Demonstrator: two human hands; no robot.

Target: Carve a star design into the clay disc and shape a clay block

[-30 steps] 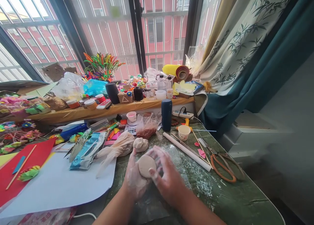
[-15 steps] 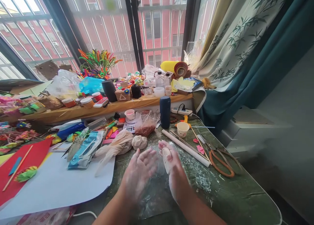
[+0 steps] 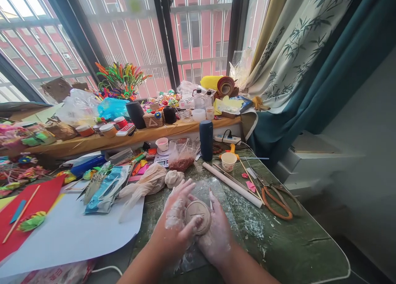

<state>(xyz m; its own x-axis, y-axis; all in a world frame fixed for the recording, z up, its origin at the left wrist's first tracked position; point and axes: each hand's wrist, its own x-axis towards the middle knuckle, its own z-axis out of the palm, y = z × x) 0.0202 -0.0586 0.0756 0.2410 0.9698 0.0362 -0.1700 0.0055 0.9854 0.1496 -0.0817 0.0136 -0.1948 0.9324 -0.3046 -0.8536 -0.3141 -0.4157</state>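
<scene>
A flattened round piece of pale dough [image 3: 198,214] lies in the palm of my right hand [image 3: 215,234], which cups it from below and from the right. My left hand [image 3: 175,222] rests over its left side with the thumb pressed onto the disc's face. Both hands are white with flour. They hover over a clear plastic sheet [image 3: 216,193] on the green table [image 3: 278,247]. A second lump of dough [image 3: 174,178] sits on the table just beyond my hands, beside a crumpled beige bag [image 3: 145,185].
A white rolling pin [image 3: 232,184] lies diagonally to the right, with a paper cup [image 3: 229,161], orange-handled scissors [image 3: 276,199] and a dark blue cylinder [image 3: 206,139] near it. White paper [image 3: 71,230] and red paper [image 3: 40,201] cover the left. A cluttered shelf [image 3: 123,137] runs below the window.
Half a second ago my hands were apart, the dough on the right hand. They have come together again, and the left thumb now presses the disc.
</scene>
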